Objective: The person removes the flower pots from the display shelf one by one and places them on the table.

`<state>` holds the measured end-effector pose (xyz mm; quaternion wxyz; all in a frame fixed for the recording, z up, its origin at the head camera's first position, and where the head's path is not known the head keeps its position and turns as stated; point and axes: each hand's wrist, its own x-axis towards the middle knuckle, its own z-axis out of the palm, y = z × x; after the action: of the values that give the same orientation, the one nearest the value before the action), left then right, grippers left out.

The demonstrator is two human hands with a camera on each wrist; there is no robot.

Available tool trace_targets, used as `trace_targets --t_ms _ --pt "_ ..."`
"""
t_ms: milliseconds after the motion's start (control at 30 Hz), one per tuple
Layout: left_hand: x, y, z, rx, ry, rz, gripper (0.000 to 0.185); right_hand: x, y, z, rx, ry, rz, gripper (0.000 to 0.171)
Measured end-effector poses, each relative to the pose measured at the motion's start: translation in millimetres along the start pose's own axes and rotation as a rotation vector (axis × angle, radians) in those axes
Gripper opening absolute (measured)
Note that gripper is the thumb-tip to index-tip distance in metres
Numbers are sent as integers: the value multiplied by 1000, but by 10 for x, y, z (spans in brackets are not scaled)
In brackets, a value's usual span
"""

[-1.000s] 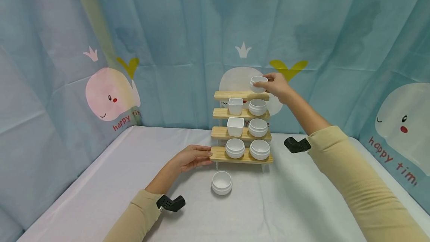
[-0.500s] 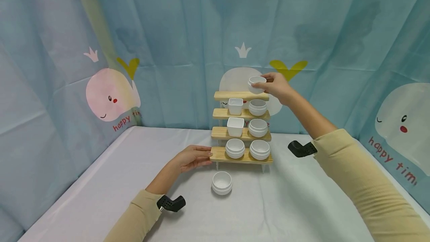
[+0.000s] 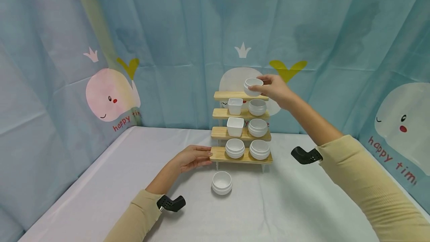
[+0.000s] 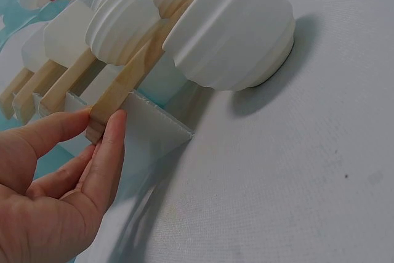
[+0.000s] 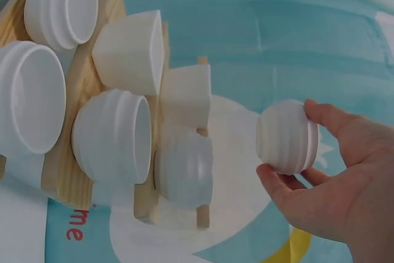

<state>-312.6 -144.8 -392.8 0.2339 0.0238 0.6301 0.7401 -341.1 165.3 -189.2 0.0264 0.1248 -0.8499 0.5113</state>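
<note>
My right hand [image 3: 276,89] pinches a small round white bowl [image 3: 253,86] by its side, in front of and above the top shelf. In the right wrist view the held bowl [image 5: 288,136] is apart from the shelves. A stepped wooden rack [image 3: 218,155] carries two square white cups [image 3: 235,126] and several round white bowls [image 3: 260,149] on its lower three shelves. With thumb and fingers, my left hand [image 3: 193,158] grips the left end of the lowest shelf [image 4: 117,93]. Another round bowl [image 3: 221,183] stands on the cloth before the rack.
A white cloth [image 3: 289,204] covers the table. Behind it hangs a blue curtain [image 3: 168,85] printed with whales, close behind the rack. Black wrist camera mounts [image 3: 306,155] stick out from both sleeves.
My right hand has shifted left and slightly down with the bowl, along the top shelf. The left hand keeps its grip on the lowest shelf.
</note>
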Motion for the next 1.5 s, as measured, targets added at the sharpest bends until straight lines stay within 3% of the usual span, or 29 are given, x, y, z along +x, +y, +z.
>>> trace_targets --t_ms 567,1067,1500 --pt "14 -3 -7 4 1 -6 52 -159 74 -14 17 9 -32 68" --pt "30 -23 -21 -4 -8 2 52 -322 166 105 48 -44 -32 68" --pt "19 -3 -5 2 -4 -10 53 -480 212 162 53 -44 -93 66"
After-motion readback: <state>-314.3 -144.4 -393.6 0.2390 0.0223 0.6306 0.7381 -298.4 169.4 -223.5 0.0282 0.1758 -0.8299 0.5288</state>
